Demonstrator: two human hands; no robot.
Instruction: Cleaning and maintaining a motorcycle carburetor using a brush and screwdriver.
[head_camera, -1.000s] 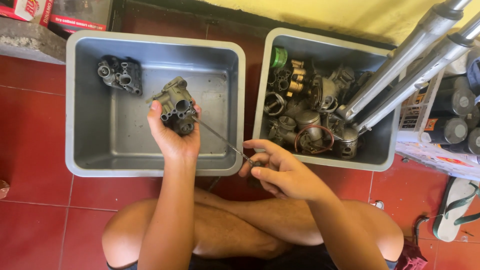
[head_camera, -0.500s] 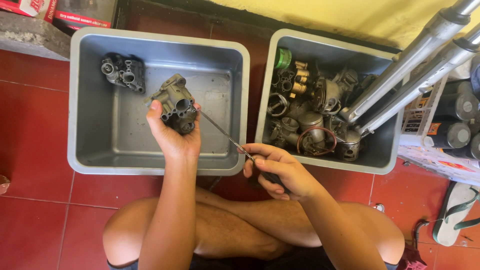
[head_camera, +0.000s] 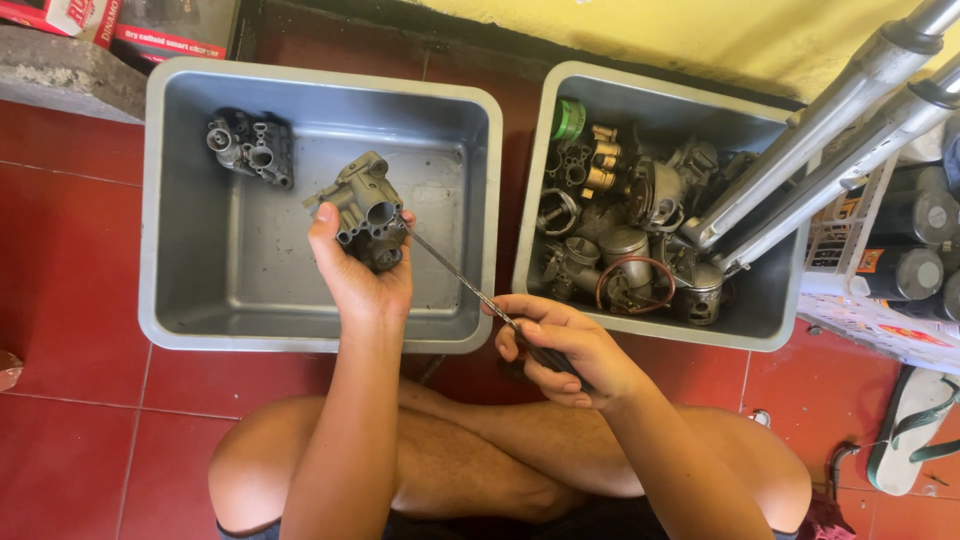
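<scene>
Carburetor body (head_camera: 368, 212): clasped in the left hand (head_camera: 362, 275), raised over the left grey tub (head_camera: 160, 200).
Left grip: closed around it, forearm upright.
Right hand (head_camera: 560, 345): closed on a screwdriver (head_camera: 470, 285), tip at the body.
Right tub (head_camera: 770, 335): metal parts.

Two tubs are sitting side by side on the floor (head_camera: 70, 300): the left tub (head_camera: 160, 200) is holding one metal part (head_camera: 250, 150) in its far-left corner. The right tub (head_camera: 535, 180) is lying full of engine parts (head_camera: 630, 240), with two fork tubes (head_camera: 830, 150) leaning into it from the right.

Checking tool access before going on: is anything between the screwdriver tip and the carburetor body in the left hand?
Nothing visible: the screwdriver in the right hand runs unobstructed to the carburetor body gripped by the left hand.
</scene>
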